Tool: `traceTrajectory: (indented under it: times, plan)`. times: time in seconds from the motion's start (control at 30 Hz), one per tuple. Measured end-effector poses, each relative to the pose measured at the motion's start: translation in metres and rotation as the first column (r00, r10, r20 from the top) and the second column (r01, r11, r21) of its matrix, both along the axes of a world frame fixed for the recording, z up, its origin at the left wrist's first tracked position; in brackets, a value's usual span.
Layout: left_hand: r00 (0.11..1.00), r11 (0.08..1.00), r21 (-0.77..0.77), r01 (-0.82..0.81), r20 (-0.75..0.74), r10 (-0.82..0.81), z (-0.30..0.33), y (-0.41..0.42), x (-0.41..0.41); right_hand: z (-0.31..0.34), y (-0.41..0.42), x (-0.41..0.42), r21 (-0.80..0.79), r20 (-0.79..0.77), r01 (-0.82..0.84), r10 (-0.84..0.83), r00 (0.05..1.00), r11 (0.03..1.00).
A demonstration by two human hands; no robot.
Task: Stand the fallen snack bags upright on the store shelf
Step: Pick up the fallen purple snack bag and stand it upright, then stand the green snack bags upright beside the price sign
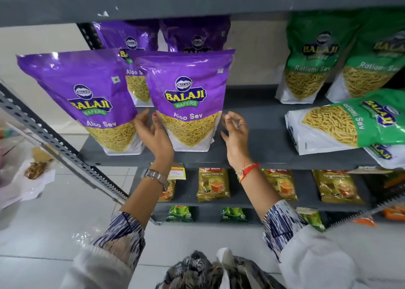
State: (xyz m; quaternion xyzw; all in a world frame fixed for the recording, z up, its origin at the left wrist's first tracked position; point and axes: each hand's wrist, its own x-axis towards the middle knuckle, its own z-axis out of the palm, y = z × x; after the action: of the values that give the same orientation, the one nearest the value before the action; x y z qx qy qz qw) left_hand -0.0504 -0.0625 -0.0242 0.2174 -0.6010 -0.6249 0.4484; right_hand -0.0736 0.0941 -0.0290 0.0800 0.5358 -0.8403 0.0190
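Observation:
A purple Aloo Sev bag [188, 100] stands upright at the front of the grey shelf [252, 155]. My left hand [153, 133] is open just at its lower left edge, fingers spread, thumb near the bag. My right hand [235, 131] hovers open just off its lower right edge, apart from it. A second purple bag [85, 100] stands upright to the left, and two more purple bags [195, 36] stand behind. Two green Ratlami Sev bags [311, 56] stand upright at the back right. Another green bag [346, 122] lies on its side at the front right, on top of a further fallen bag [385, 155].
The shelf above [197, 1] overhangs the bag tops. A slotted metal upright [54, 144] slants across the left. Lower shelves hold gold tea packets [213, 183] and green packets [179, 213]. Paper and plastic litter [28, 179] lies on the tiled floor at left.

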Motion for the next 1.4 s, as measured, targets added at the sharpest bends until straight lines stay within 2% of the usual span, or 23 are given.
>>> traceTrajectory:
  times: [0.07,0.13,0.23,0.33,0.4,0.47,0.53,0.6,0.7,0.77,0.83,1.03,1.07,1.13,1.3,1.4]
  plan:
    - [0.997,0.988,-0.13,-0.08,-0.032,0.076,-0.011,0.019,0.002,-0.004,0.016,0.006,-0.008,0.037,0.119,-0.119,0.992,0.993]
    - [0.998,0.972,-0.228,-0.063,-0.035,0.056,-0.019,0.044,0.0,-0.007,0.04,0.011,-0.035,0.062,0.292,-0.29,0.955,0.956]
    - [0.986,0.95,-0.285,0.13,-0.06,-0.153,-0.02,0.089,-0.006,-0.011,0.081,0.014,-0.107,0.113,0.542,-0.532,0.839,0.833]
    - [0.937,0.853,-0.413,0.319,0.004,-0.348,-0.015,0.137,-0.02,-0.016,0.124,0.013,-0.05,0.175,0.74,-0.724,0.667,0.671]
    - [0.876,0.781,-0.429,0.454,0.056,-0.478,-0.011,0.168,-0.038,-0.02,0.152,0.012,-0.016,0.207,0.816,-0.796,0.569,0.578]
    - [0.795,0.687,-0.428,0.587,0.144,-0.589,-0.005,0.198,-0.063,-0.023,0.175,0.011,0.007,0.261,0.837,-0.808,0.527,0.548]
    - [0.699,0.583,-0.395,0.71,0.297,-0.651,0.002,0.231,-0.091,-0.022,0.196,0.008,0.018,0.3,0.814,-0.78,0.55,0.581]
    - [0.576,0.505,-0.281,0.816,0.455,-0.679,0.006,0.263,-0.119,-0.02,0.212,0.003,0.015,0.3,0.762,-0.73,0.614,0.647]
    - [0.342,0.319,-0.175,0.932,0.718,-0.606,0.008,0.297,-0.158,-0.019,0.224,0.004,-0.002,0.287,0.704,-0.674,0.681,0.71]
    - [0.2,0.204,-0.102,0.974,0.808,-0.555,0.011,0.317,-0.175,-0.022,0.233,0.011,-0.037,0.236,0.685,-0.66,0.713,0.728]
    - [0.146,0.141,-0.085,0.986,0.848,-0.51,0.011,0.329,-0.187,-0.024,0.24,0.015,-0.048,0.226,0.645,-0.621,0.751,0.763]
    - [0.028,0.091,0.021,0.996,0.86,-0.51,0.022,0.351,-0.197,-0.025,0.263,0.011,-0.132,0.236,0.54,-0.503,0.831,0.831]
    - [0.028,0.095,0.026,0.995,0.852,-0.523,0.022,0.35,-0.195,-0.026,0.266,0.013,-0.139,0.222,0.518,-0.483,0.847,0.844]
    - [0.032,0.162,0.078,0.984,0.81,-0.586,0.022,0.347,-0.189,-0.03,0.276,0.014,-0.127,0.199,0.492,-0.464,0.863,0.861]
    - [0.263,0.452,0.094,0.887,0.702,-0.662,0.012,0.335,-0.159,-0.038,0.3,0.01,0.065,0.184,0.53,-0.532,0.826,0.846]
    - [0.332,0.557,0.171,0.813,0.65,-0.684,0.008,0.322,-0.133,-0.034,0.314,0.009,0.11,0.106,0.566,-0.576,0.81,0.817]
